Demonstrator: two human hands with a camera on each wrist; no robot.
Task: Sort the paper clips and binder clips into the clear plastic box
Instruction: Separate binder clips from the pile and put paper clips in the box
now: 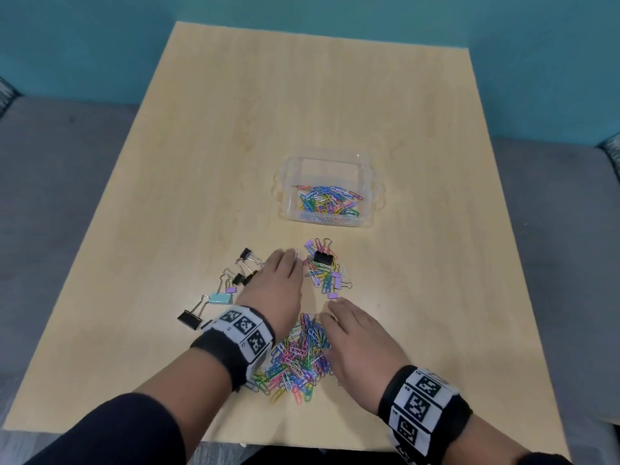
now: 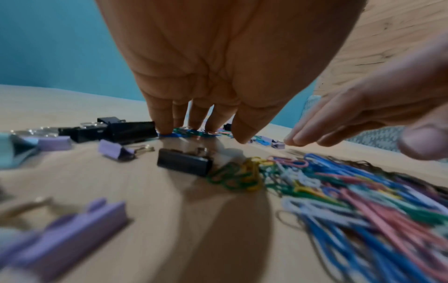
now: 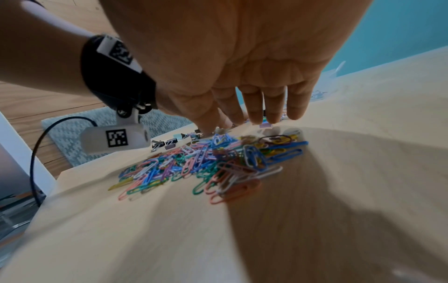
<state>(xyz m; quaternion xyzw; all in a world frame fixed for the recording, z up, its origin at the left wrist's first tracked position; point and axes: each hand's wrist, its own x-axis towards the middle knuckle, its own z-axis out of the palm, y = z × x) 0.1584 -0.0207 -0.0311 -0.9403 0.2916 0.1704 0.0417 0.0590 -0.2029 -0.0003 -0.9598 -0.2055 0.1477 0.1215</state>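
- Only the head view takes in the clear plastic box [image 1: 327, 187], standing on the table [image 1: 235, 129] beyond both hands with a layer of colored paper clips in its near half.
- It also shows the big heap of paper clips [image 1: 298, 360] between the wrists, a smaller mixed heap [image 1: 327, 275] further out, and binder clips [image 1: 221, 297] strewn at the left.
- The left wrist view shows the underside of the left hand [image 2: 206, 67]: fingers straight and close together, fingertips [image 2: 164, 126] down on clips of the far heap, gripping nothing.
- The right wrist view shows the right hand [image 3: 242, 67] palm down above the big heap, fingers straight, slightly spread, holding nothing.
- A black binder clip [image 2: 184, 164] lies under the left palm, hidden in the head view.
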